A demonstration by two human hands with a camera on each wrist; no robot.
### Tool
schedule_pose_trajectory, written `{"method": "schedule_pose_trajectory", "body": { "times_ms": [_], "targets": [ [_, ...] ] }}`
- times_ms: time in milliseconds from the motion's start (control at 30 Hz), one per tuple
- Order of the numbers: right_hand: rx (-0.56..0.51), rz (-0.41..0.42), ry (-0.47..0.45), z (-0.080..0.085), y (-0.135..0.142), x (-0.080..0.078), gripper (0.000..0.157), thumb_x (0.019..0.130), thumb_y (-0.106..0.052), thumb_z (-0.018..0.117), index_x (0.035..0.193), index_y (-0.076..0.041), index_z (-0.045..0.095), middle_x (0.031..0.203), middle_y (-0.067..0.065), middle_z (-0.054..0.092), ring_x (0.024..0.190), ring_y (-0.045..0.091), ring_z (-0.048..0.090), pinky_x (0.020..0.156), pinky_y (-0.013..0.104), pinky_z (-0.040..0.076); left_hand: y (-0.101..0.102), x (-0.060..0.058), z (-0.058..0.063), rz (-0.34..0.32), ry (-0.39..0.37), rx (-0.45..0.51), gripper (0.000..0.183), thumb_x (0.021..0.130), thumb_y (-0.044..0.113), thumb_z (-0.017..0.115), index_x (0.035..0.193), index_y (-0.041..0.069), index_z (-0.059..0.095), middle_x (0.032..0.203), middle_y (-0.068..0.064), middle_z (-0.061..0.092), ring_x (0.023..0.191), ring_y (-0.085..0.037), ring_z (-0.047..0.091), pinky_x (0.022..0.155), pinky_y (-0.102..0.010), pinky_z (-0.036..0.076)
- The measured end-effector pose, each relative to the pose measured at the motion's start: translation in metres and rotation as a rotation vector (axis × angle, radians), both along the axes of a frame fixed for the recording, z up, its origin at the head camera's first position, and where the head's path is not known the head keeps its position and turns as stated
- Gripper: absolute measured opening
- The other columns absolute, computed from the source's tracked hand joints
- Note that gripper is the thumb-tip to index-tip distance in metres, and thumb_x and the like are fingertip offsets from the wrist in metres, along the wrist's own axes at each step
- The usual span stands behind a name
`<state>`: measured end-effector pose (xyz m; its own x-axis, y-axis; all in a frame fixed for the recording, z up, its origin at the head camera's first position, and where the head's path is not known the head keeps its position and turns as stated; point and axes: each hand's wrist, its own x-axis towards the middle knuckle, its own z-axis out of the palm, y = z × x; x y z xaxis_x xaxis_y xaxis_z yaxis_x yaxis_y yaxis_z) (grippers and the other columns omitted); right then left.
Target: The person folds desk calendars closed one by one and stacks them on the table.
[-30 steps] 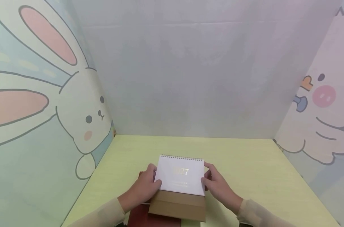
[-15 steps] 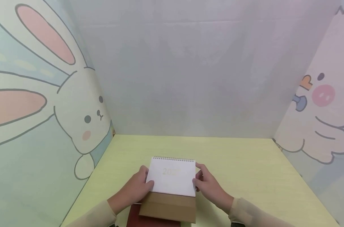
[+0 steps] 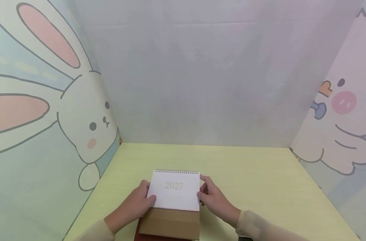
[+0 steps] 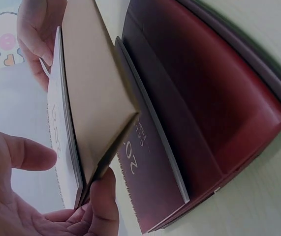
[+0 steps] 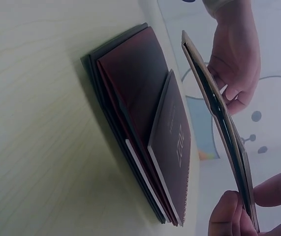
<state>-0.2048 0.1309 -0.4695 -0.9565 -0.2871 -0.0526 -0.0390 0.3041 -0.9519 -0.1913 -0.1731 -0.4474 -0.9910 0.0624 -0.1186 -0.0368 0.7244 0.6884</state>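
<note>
A spiral-bound desk calendar [image 3: 175,197] with a white "2027" cover and a brown cardboard stand [image 3: 171,223] is held up by both hands. My left hand [image 3: 134,202] grips its left edge, thumb over the front and fingers behind. On the opposite edge, my right hand [image 3: 217,200] pinches it between thumb and fingers. In the left wrist view the calendar is tilted, its stand folded nearly flat. Below it lies a dark red desk calendar [image 4: 219,83], its smaller cover marked "2027"; the head view mostly hides it.
Under the red calendar, a dark one [image 5: 93,73] shows along the edge, making a stack on the pale yellow table [image 3: 246,174]. A grey wall [image 3: 195,83] rises at the back. Cartoon-printed panels stand left [image 3: 80,117] and right [image 3: 337,134].
Both hands have carried the white calendar left and slightly toward me. It now covers more of the red calendar in the head view. The grip is the same.
</note>
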Motion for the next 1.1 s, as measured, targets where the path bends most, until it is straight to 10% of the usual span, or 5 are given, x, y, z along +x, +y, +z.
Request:
{"method": "schedule_pose_trajectory", "body": {
  "times_ms": [1100],
  "targets": [
    [0.001,0.014,-0.052,-0.021,-0.015,0.001,0.075,0.1,-0.007,0.065,0.166,0.003,0.03,0.108,0.013,0.061,0.088,0.02,0.063,0.07,0.029,0.059,-0.009,0.003,-0.017,-0.012,-0.003,-0.08,0.043,0.093,0.018,0.068,0.126,-0.004,0.052,0.105,-0.01,0.062,0.094,-0.022,0.057,0.078,-0.035,0.048]
  ]
}}
